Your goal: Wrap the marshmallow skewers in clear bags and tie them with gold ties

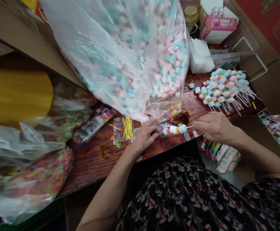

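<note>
A marshmallow skewer [176, 129] with pastel pieces lies partly inside a clear narrow sleeve [162, 127] at the wooden table's [89, 160] front edge. My left hand [145, 136] is closed on the sleeve's left end, pinching it against the table. My right hand [214, 126] is closed on the skewer's stick end, just right of the marshmallows. A big clear bag of pink, blue and white marshmallows [140, 54] leans right behind both hands.
A pile of finished marshmallow skewers [223, 88] lies at the right. Yellow twist ties [128, 127] in a small bag lie left of my left hand. Bags of coloured candy [41, 179] crowd the left. A pink box [217, 27] and white foam stand behind.
</note>
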Demonstrator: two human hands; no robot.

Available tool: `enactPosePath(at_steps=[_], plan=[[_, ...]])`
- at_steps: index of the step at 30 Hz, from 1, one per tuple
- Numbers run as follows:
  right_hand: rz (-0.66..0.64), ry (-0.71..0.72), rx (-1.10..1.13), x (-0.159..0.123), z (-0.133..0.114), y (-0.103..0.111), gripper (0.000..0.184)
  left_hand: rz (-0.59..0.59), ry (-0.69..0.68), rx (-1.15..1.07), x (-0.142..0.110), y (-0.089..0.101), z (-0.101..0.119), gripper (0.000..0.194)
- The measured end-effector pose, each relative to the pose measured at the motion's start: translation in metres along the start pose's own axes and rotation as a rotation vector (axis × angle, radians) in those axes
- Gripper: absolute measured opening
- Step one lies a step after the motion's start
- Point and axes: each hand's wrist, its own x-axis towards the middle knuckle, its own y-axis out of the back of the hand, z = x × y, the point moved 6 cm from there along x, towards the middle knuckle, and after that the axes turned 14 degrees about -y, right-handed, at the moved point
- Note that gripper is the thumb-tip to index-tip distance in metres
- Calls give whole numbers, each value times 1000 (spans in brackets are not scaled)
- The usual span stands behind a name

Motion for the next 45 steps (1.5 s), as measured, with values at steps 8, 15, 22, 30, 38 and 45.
enactPosePath(at_steps=[8,15,22,30,38,45], plan=[[111,62,14,-16,0,1,21,48,24,-26,-1,0,-1,12],[172,28,-26,-31,-3,-4,19,75,24,-51,-1,1,-2,14],[178,79,-45,-25,-13,-7,21,54,0,-25,0,1,-1,16],[231,148,-104,-19,-21,-3,17,21,3,120,-3,-11,2,50],[266,157,-51,-21,-23,12,22,-20,-148,350,13,-1,46,34],[206,212,25,-12,-20,44,24,-144,-13,-74,24,2,72,17]])
